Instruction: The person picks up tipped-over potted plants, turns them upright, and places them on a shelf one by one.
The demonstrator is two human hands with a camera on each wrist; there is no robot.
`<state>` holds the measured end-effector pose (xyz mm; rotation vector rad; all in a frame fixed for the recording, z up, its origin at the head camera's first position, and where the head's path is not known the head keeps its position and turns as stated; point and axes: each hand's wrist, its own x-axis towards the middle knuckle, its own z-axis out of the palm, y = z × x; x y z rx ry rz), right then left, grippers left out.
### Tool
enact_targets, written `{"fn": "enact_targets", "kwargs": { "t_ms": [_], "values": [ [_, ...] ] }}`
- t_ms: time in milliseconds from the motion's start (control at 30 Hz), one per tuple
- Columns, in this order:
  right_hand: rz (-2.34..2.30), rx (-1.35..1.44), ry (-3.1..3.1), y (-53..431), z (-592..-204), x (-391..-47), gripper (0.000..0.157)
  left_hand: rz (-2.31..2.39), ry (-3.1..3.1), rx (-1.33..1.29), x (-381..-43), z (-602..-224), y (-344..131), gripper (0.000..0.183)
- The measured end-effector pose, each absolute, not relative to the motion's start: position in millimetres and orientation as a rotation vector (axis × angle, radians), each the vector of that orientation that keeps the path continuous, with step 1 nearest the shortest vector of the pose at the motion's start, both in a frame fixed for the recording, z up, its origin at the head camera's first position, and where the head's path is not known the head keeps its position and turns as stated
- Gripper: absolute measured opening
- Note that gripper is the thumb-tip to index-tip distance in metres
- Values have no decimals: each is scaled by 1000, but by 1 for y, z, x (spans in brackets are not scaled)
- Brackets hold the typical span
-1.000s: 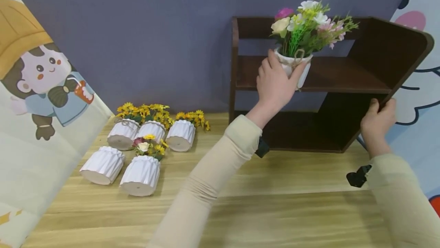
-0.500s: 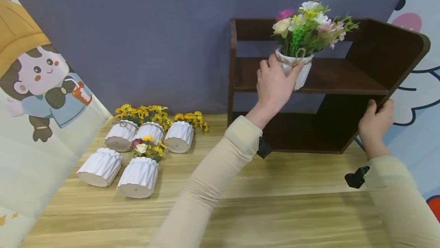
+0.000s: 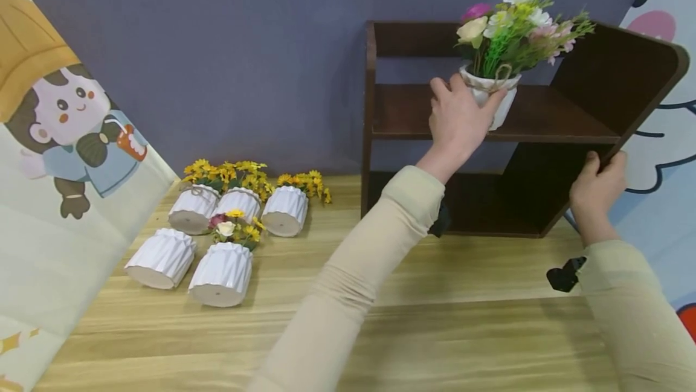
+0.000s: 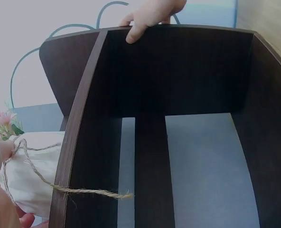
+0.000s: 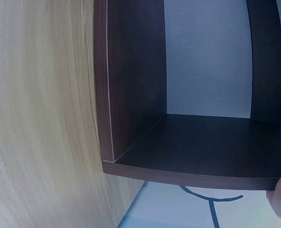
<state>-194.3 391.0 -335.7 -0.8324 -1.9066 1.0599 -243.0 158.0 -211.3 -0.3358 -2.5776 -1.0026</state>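
My left hand [image 3: 459,117] grips a white flower pot [image 3: 502,105] with thumb and fingers round its side. Pink, white, cream and magenta flowers [image 3: 511,35] rise from the pot, and twine is tied round its rim. The pot is at the front edge of the upper shelf of a dark brown two-tier shelf unit [image 3: 418,111]. In the left wrist view a loose twine end [image 4: 93,192] crosses that shelf edge. My right hand [image 3: 598,192] holds the front edge of the unit's right side panel [image 3: 625,87], thumb on the inner face.
Several white pleated pots [image 3: 220,274] lie tipped on their sides on the left of the wooden table [image 3: 424,343], most with yellow flowers [image 3: 247,177]. A grey-blue wall [image 3: 261,66] stands behind. Cartoon-printed panels [image 3: 98,138] flank the table on both sides.
The left hand has moved right along the upper shelf with the flower pot in its grip. My right hand stays on the side panel.
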Motion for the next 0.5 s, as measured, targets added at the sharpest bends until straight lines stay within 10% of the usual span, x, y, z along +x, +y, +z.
{"fn": "enact_targets", "kwargs": {
  "t_ms": [500],
  "values": [
    [1025, -915, -1845, 367, -348, -147, 11, -1034, -2432, -735, -211, -236, 150, 34]
  ]
}}
